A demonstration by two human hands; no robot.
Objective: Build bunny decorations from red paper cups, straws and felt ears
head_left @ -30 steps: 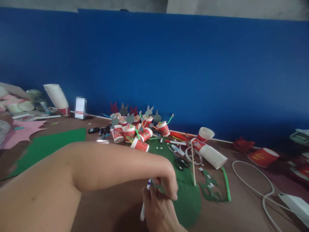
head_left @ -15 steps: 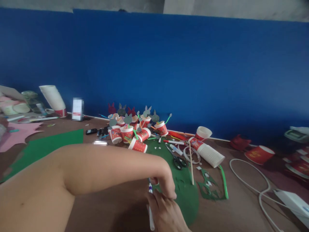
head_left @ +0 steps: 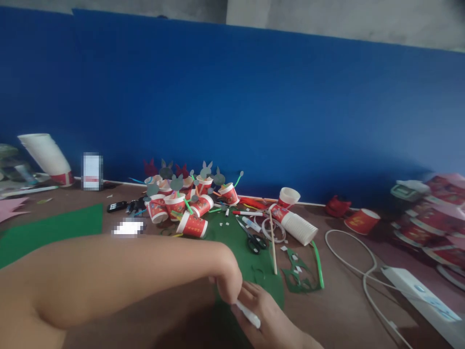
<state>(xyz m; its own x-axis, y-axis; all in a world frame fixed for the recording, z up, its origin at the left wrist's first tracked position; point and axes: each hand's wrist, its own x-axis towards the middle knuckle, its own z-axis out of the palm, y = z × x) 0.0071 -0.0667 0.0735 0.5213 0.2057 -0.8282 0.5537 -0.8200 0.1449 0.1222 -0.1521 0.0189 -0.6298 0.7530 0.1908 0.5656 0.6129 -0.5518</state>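
Observation:
A white marker pen [head_left: 249,315] is in my right hand [head_left: 267,315], its blunt end lying between thumb and fingers. Its far end disappears beneath my left hand [head_left: 229,281], which bends down from a forearm stretched across the view. The left fingers are mostly hidden behind the wrist and touch or nearly touch the right ones. Both hands are over the near part of a dark green sheet [head_left: 232,247]. Whatever lies under them is hidden.
Behind stand red paper cups [head_left: 192,225] with animal-head cutouts. Black-handled scissors [head_left: 255,242], a wooden stick [head_left: 272,245], green paper scraps [head_left: 296,276] and stacked cups [head_left: 298,227] lie to the right. A power strip [head_left: 423,295] trails a white cable [head_left: 370,252].
My view has turned rightward, so the tabletop things appear further left. The marker has tilted, and its far end, visible earlier, is now covered by my left hand.

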